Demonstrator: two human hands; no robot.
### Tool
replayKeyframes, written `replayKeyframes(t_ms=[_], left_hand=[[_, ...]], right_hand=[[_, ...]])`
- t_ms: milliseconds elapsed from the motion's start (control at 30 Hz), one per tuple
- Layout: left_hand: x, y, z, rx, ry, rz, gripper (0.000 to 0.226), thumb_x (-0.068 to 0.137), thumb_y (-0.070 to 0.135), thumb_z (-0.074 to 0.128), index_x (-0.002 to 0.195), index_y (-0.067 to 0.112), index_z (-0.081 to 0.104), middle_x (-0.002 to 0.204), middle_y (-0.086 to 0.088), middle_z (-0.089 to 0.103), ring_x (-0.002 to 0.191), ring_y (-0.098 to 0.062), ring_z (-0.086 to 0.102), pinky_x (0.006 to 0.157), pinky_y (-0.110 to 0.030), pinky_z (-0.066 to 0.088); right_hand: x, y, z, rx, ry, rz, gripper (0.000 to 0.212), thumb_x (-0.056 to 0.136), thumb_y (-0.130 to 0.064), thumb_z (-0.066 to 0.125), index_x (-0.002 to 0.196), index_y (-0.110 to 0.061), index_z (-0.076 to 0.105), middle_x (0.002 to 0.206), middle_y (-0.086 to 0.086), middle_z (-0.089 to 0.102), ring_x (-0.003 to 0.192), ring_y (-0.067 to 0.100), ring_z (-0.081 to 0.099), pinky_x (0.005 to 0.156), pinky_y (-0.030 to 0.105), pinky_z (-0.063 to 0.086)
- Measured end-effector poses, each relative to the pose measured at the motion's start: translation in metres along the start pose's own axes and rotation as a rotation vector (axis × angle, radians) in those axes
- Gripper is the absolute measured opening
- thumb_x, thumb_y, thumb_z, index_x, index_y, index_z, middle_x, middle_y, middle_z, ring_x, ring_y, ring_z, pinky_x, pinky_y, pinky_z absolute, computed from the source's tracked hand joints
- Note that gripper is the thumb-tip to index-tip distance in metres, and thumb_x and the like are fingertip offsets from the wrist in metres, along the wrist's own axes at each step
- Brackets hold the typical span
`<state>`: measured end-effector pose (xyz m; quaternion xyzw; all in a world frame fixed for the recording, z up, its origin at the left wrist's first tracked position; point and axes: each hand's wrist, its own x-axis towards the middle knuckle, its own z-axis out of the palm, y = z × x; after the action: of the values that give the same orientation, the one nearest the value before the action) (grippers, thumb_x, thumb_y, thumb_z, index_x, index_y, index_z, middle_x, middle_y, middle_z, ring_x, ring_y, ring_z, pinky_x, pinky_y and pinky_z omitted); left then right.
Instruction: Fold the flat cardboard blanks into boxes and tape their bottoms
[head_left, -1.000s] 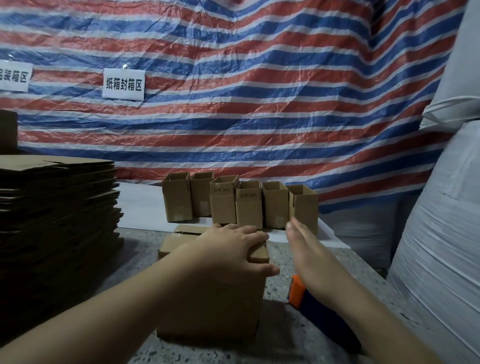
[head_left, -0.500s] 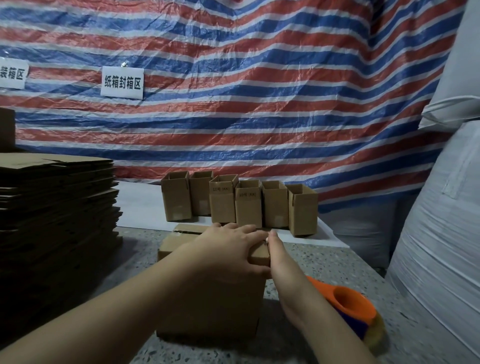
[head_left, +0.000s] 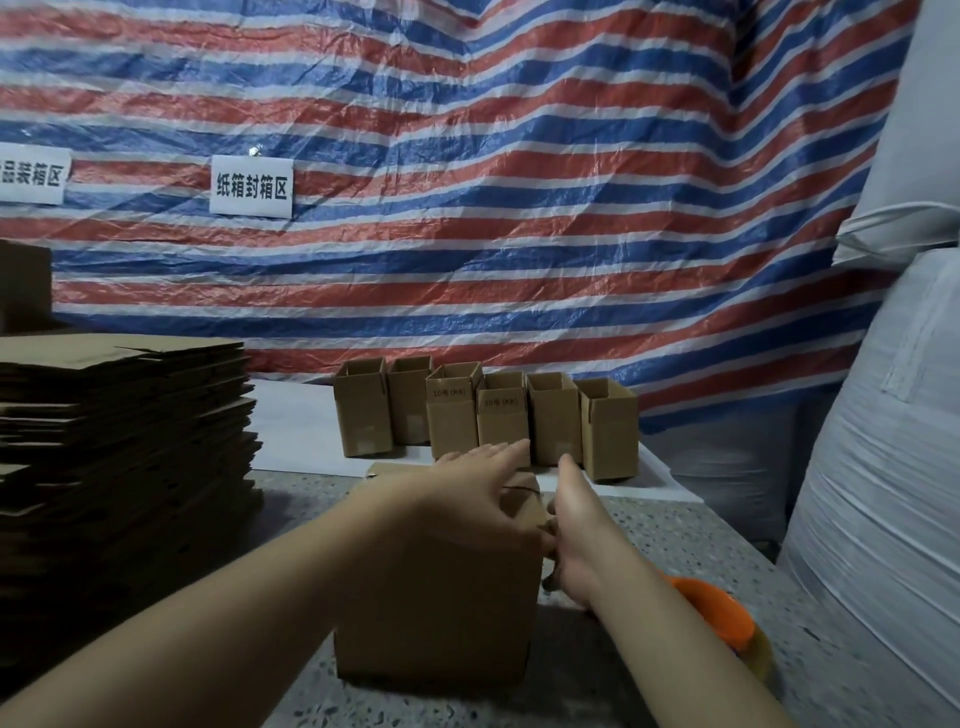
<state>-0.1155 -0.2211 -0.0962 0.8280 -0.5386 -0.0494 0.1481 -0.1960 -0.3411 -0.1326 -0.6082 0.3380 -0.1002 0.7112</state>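
Note:
A brown cardboard box stands on the speckled table right in front of me. My left hand lies flat on its top flaps, fingers stretched forward, thumb at the right edge. My right hand rests against the box's upper right side, fingers straight and pointing away. An orange and blue tape dispenser lies on the table behind my right forearm, partly hidden by it.
A tall stack of flat cardboard blanks fills the left. Several folded open boxes stand in a row on a white sheet at the back. White wrapped sacks crowd the right. A striped tarp hangs behind.
My right hand came in from the right and now lies against the box's right side. The left hand's fingers have stretched forward over the top. The tape dispenser has come into fuller view.

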Motion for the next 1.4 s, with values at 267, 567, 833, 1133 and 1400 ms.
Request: replayKeyframes(t_ms=[267, 567, 833, 1133, 1400], left_hand=[[-0.015, -0.051, -0.025, -0.505, 0.417, -0.431, 0.063, 0.099, 0.057, 0.041, 0.147, 0.016, 0.042, 0.147, -0.007, 0.049, 0.126, -0.021, 0.050, 0.105, -0.040, 0.040], [-0.058, -0.113, -0.008, -1.061, -0.173, -0.844, 0.100, 0.079, 0.090, 0.015, 0.126, 0.012, 0.057, 0.111, -0.024, 0.071, 0.107, -0.045, 0.064, 0.092, -0.062, 0.049], [-0.060, -0.108, -0.019, -1.296, 0.197, -0.514, 0.065, 0.091, 0.071, 0.044, 0.123, 0.018, 0.064, 0.101, -0.015, 0.074, 0.087, -0.031, 0.073, 0.071, -0.046, 0.058], [-0.063, -0.098, 0.014, -1.386, 0.283, -0.549, 0.087, 0.064, 0.078, 0.056, 0.119, 0.011, 0.058, 0.114, -0.015, 0.071, 0.102, -0.033, 0.070, 0.082, -0.039, 0.054], [-0.071, -0.094, 0.046, -1.233, 0.498, -0.293, 0.058, 0.073, 0.051, 0.068, 0.125, 0.027, 0.058, 0.120, -0.001, 0.069, 0.105, -0.015, 0.068, 0.082, -0.026, 0.055]], right_hand=[[0.010, -0.012, 0.000, -0.091, 0.090, 0.132, 0.089, 0.097, -0.073, 0.022, 0.157, -0.006, 0.027, 0.156, 0.026, 0.036, 0.144, 0.044, 0.033, 0.117, 0.065, 0.022], [0.016, -0.007, 0.001, -0.121, -0.035, 0.189, 0.096, 0.093, -0.080, 0.019, 0.134, -0.001, 0.054, 0.123, 0.026, 0.063, 0.114, 0.042, 0.058, 0.106, 0.053, 0.040], [0.007, -0.015, -0.011, 0.159, -0.117, -0.154, 0.058, 0.098, -0.066, 0.042, 0.119, -0.018, 0.068, 0.119, 0.016, 0.069, 0.113, 0.035, 0.063, 0.099, 0.053, 0.051], [0.011, 0.016, -0.017, 0.103, -0.279, -0.385, 0.033, 0.093, -0.010, 0.056, 0.126, -0.010, 0.062, 0.118, 0.016, 0.070, 0.111, 0.033, 0.066, 0.084, 0.042, 0.057], [0.011, 0.048, -0.022, -0.148, -0.217, -0.590, 0.071, 0.089, 0.005, 0.063, 0.136, -0.045, 0.044, 0.127, -0.004, 0.062, 0.111, 0.014, 0.064, 0.077, 0.030, 0.061]])
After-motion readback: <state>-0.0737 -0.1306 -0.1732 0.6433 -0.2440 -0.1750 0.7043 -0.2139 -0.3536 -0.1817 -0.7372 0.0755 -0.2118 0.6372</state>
